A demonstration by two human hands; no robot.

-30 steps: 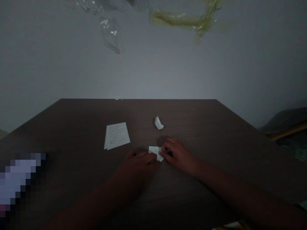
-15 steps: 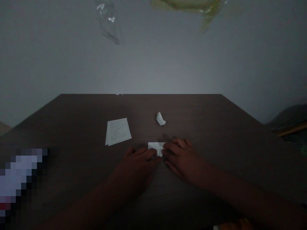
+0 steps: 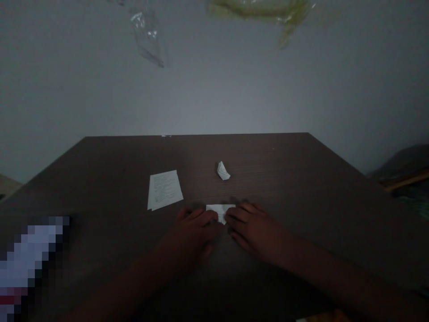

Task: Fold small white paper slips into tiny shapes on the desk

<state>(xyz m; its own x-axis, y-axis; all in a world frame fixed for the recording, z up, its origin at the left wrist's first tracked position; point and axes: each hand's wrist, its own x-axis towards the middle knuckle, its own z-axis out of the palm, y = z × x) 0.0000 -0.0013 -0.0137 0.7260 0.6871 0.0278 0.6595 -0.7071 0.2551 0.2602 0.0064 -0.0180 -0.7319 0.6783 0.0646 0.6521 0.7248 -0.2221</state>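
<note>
Between my two hands a small folded piece of paper (image 3: 221, 209) with faint print lies on the dark wooden table. Its straight edge faces away from me, and it tapers toward a point on my side. My left hand (image 3: 194, 230) has its fingers bent and closed on the left part of the paper. From the other side, the fingertips of my right hand (image 3: 256, 226) press on its right part, with the thumb tucked low. Both hands cover the paper's lower corners. Just beyond it sits a small folded paper shape (image 3: 223, 171), slightly raised off the tabletop.
Printed paper sheets (image 3: 165, 190) lie stacked, slightly askew, at the left. A pixelated, screen-like object (image 3: 30, 259) is at the near left. The table (image 3: 268, 170) meets a pale wall (image 3: 234, 89) bearing yellow tape (image 3: 254, 10) and clear plastic (image 3: 149, 38).
My right hand has gone from pinching the paper's right corner to pressing its fingers along that side. The paper's far edge now shows wider and straighter. My left hand has hardly moved.
</note>
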